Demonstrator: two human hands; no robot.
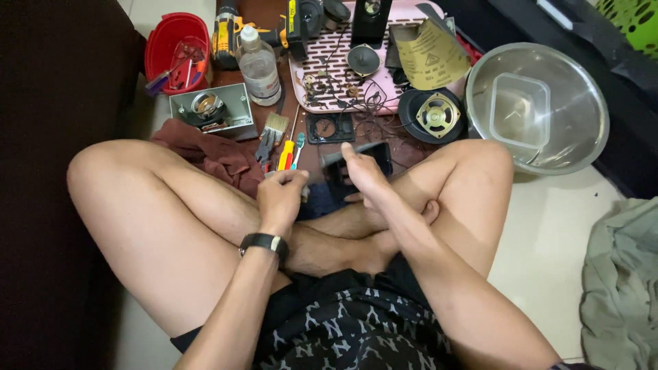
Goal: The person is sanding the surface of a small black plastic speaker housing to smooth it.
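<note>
While the person is sitting cross-legged on the floor, the right hand (363, 175) is gripping a dark flat panel (356, 164) above the ankles, and the left hand (281, 195) is curling closed just beside it, near two screwdrivers (289, 152).

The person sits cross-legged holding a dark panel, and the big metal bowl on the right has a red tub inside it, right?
Not quite. In the head view the metal bowl holds a clear plastic tub, not a red one. The right hand does hold the dark panel, legs crossed.
</note>
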